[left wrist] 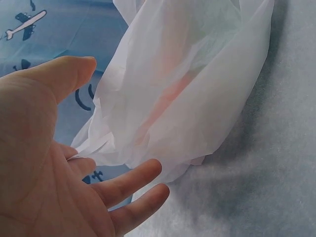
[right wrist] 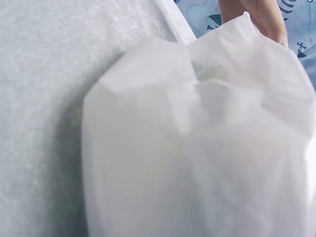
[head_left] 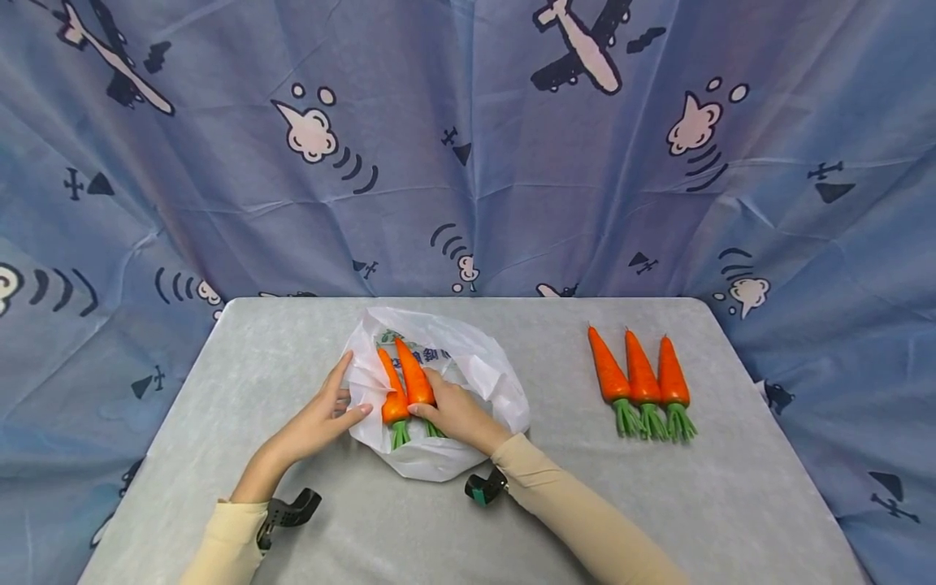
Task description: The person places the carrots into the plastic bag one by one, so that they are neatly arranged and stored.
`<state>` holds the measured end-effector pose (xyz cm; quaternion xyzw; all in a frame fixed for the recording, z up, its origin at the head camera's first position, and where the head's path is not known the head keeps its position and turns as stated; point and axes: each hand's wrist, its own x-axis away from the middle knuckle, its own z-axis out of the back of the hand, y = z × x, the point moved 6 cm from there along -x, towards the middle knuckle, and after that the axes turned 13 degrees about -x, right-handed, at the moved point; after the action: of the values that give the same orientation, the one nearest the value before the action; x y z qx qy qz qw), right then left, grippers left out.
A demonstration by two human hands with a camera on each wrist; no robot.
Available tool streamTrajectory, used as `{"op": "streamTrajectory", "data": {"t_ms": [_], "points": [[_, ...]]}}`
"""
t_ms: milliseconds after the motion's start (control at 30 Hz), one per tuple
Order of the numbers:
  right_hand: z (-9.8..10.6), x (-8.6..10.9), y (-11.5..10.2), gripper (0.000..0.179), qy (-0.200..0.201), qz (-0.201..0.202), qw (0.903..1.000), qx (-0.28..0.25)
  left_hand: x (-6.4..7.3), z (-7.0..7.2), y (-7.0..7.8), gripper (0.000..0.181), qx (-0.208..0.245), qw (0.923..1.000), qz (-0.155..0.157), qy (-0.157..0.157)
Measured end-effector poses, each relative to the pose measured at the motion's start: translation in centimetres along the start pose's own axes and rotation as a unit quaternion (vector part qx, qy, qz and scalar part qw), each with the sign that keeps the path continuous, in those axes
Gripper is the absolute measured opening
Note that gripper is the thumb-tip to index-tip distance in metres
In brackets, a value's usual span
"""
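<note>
- While the right hand (head_left: 457,410) has its thumb and fingers curled round the nearer-to-it carrot (head_left: 413,370) inside the white plastic bag (head_left: 471,341), that hold is best kept light and low, close to the thick end where it sits now.
- The left hand (head_left: 322,414) lies at the bag's left rim with thumb and fingers spread, touching the plastic; whether a fold is nipped between two of its fingers I cannot tell.
- For steadiness, the left hand should keep that rim outward, so the thin plastic neither collapses over the carrots nor drags with the right wrist.
- The held carrot lies close beside a slimmer-looking carrot (head_left: 394,406), both with tips pointing away from the person and green tops towards them; keeping them parallel should stop them crossing or snagging.
- Any letting go would be best done with the fingers eased apart inside the bag before the hand is drawn out, as the plastic would probably cling to knuckles or sleeve.
- Three more carrots (head_left: 642,382) lie side by side on the table (head_left: 731,504), well apart to the right; elbow and sleeve should stay clear of them.
- In the right wrist view, plastic hides the gripping fingers, so the head view is the better guide.
</note>
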<state>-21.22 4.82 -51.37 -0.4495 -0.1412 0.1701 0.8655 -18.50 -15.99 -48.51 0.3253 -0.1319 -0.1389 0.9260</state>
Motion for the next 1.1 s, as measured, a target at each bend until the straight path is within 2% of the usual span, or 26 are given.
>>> {"op": "streamTrajectory", "data": {"t_ms": [367,767,933,1100], "points": [[0.1,0.1,-0.2,0.072,0.007,0.017,0.9997,0.017,-0.2,0.1,0.1,0.093,-0.002,1.0000,-0.005,0.005],[0.6,0.2,-0.3,0.073,-0.008,0.021,0.9995,0.021,-0.1,0.0,0.4,0.093,-0.001,1.0000,-0.005,0.006],[0.7,0.2,-0.2,0.075,-0.003,0.017,0.9992,0.036,-0.1,0.0,0.4,0.094,0.000,1.0000,0.000,0.000],[1.0,0.6,-0.2,0.079,-0.003,0.000,0.9996,0.027,-0.1,-0.1,0.3,0.094,-0.001,1.0000,0.001,-0.002]]}}
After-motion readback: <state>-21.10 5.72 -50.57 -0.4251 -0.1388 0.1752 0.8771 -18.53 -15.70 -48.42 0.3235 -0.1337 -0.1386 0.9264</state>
